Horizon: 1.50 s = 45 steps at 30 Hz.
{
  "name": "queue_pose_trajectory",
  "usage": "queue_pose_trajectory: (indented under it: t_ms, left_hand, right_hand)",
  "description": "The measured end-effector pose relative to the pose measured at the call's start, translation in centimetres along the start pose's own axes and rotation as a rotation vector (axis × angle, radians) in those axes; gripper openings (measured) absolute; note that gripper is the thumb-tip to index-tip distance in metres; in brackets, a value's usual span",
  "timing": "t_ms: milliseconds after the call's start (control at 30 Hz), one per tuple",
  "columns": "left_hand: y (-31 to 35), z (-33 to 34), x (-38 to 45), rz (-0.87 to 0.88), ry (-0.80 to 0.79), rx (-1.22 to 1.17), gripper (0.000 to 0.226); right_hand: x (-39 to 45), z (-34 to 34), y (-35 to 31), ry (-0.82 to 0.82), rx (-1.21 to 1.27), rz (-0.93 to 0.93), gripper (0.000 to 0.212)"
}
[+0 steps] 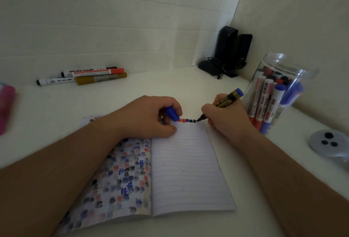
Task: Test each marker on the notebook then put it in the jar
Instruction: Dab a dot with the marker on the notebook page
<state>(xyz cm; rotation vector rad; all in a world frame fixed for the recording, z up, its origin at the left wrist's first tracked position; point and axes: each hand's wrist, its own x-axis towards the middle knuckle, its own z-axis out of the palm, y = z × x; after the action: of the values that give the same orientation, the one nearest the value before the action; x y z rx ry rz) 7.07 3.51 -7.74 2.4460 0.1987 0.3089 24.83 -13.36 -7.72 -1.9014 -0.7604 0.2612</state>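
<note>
Right hand (pixel 224 119) pinches the marker (pixel 226 100), tip on the notebook (pixel 188 170); left hand (pixel 151 115) grips its cap (pixel 172 114). Press lightly, stroke briefly.

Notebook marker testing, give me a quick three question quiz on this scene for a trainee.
1. True or false: the right hand presses a marker tip to the notebook.
2. What does the left hand hold? A) blue cap B) jar lid C) eraser
3. Fill in: tested markers stand in the clear ____.

Key:
1. True; the tip meets the page's top line.
2. A, the blue cap.
3. jar; four more markers lie near the wall.
</note>
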Motion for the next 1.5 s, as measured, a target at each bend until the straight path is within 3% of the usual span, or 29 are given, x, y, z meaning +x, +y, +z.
queue_pose_trajectory:
  t_ms: [1367,1500]
  left_hand:
    - [-0.1,0.02,-0.06,-0.007,0.005,0.01,0.034]
    - [0.06,0.08,0.04,-0.015,0.007,0.009,0.02]
  right_hand:
    - [-0.24,-0.27,-0.05,-0.01,-0.035,0.006,0.021]
    - [-0.31,-0.24,-0.08,0.039,0.013,-0.026,0.027]
